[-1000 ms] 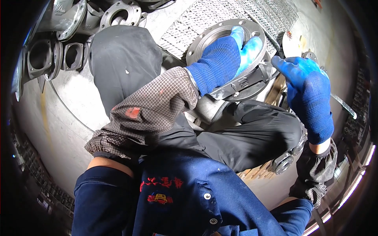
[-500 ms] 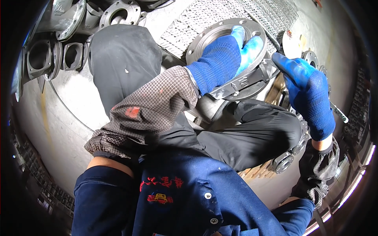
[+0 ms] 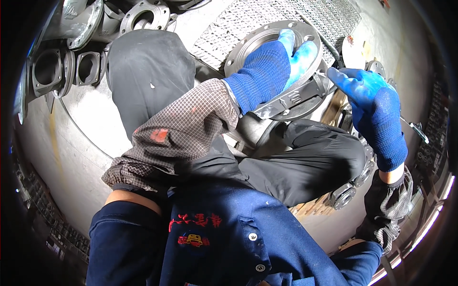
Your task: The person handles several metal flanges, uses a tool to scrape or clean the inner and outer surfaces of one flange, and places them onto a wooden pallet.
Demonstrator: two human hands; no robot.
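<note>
My left hand (image 3: 281, 64), in a blue glove with a lighter coated front, grips the rim of a grey cast flanged part (image 3: 234, 59). Thumb and fingers reach over its round flange, which has bolt holes and a wide central opening. Raised markings show on the casting's side below. Just right of the casting is my right hand (image 3: 374, 105), gloved alike. Its forefinger points left towards the rim; the other fingers are curled. A thin rod-like tool (image 3: 414, 127) with a pale end sticks out behind this hand. Its working tip is hidden, so its kind cannot be told.
A patterned metal sheet (image 3: 229, 26) lies under and beyond the casting, with a dark hose or rod (image 3: 327, 43) across it. Several flanged castings (image 3: 47, 69) stand at the left. More round flanged parts (image 3: 343, 195) sit on wooden slats at the right. My trousered knees flank the casting.
My right hand has shifted slightly, its back turning more into view, and the rod-like tool's rear end has swung a little up and right. The left hand and casting barely moved.
</note>
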